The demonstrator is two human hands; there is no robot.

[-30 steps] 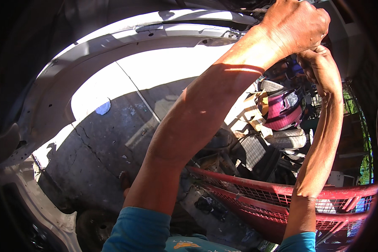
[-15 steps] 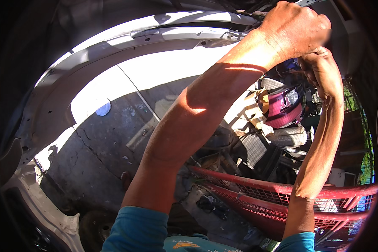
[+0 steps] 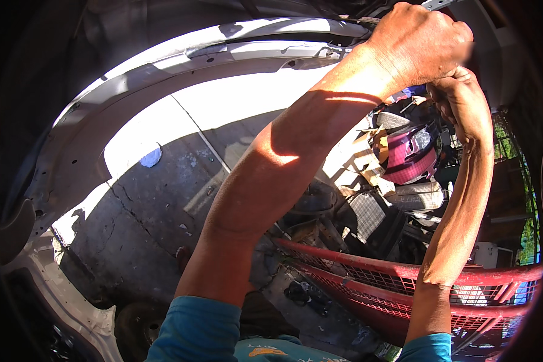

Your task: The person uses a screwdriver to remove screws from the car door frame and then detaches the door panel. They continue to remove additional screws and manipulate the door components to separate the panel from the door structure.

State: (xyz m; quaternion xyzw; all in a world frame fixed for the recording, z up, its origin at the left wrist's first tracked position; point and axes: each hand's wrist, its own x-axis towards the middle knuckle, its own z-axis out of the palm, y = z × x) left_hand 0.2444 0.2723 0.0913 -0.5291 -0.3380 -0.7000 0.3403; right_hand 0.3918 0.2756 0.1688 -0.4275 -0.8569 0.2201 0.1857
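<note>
High at the upper right, my left hand point(image 3: 425, 45) is closed in a fist, its back turned up. Just below it my right hand point(image 3: 463, 99) curls with the fingers bent inward, close against the left one. What either hand grips is hidden behind the knuckles. Beside my left hand runs the end of a pale, curved vehicle body panel point(image 3: 223, 58), with small holes along its edge. A thin metal strip point(image 3: 438, 3) shows just above the left hand.
A red mesh-sided metal frame point(image 3: 368, 273) stands at the lower right, below my right forearm. Beyond it lies a heap of odds and ends with a magenta plastic piece point(image 3: 408, 163). The concrete floor point(image 3: 157, 211) has cracks and a pale round patch point(image 3: 151, 155).
Both hands keep nearly the same closed pose. The panel and floor have shifted very slightly in the view.
</note>
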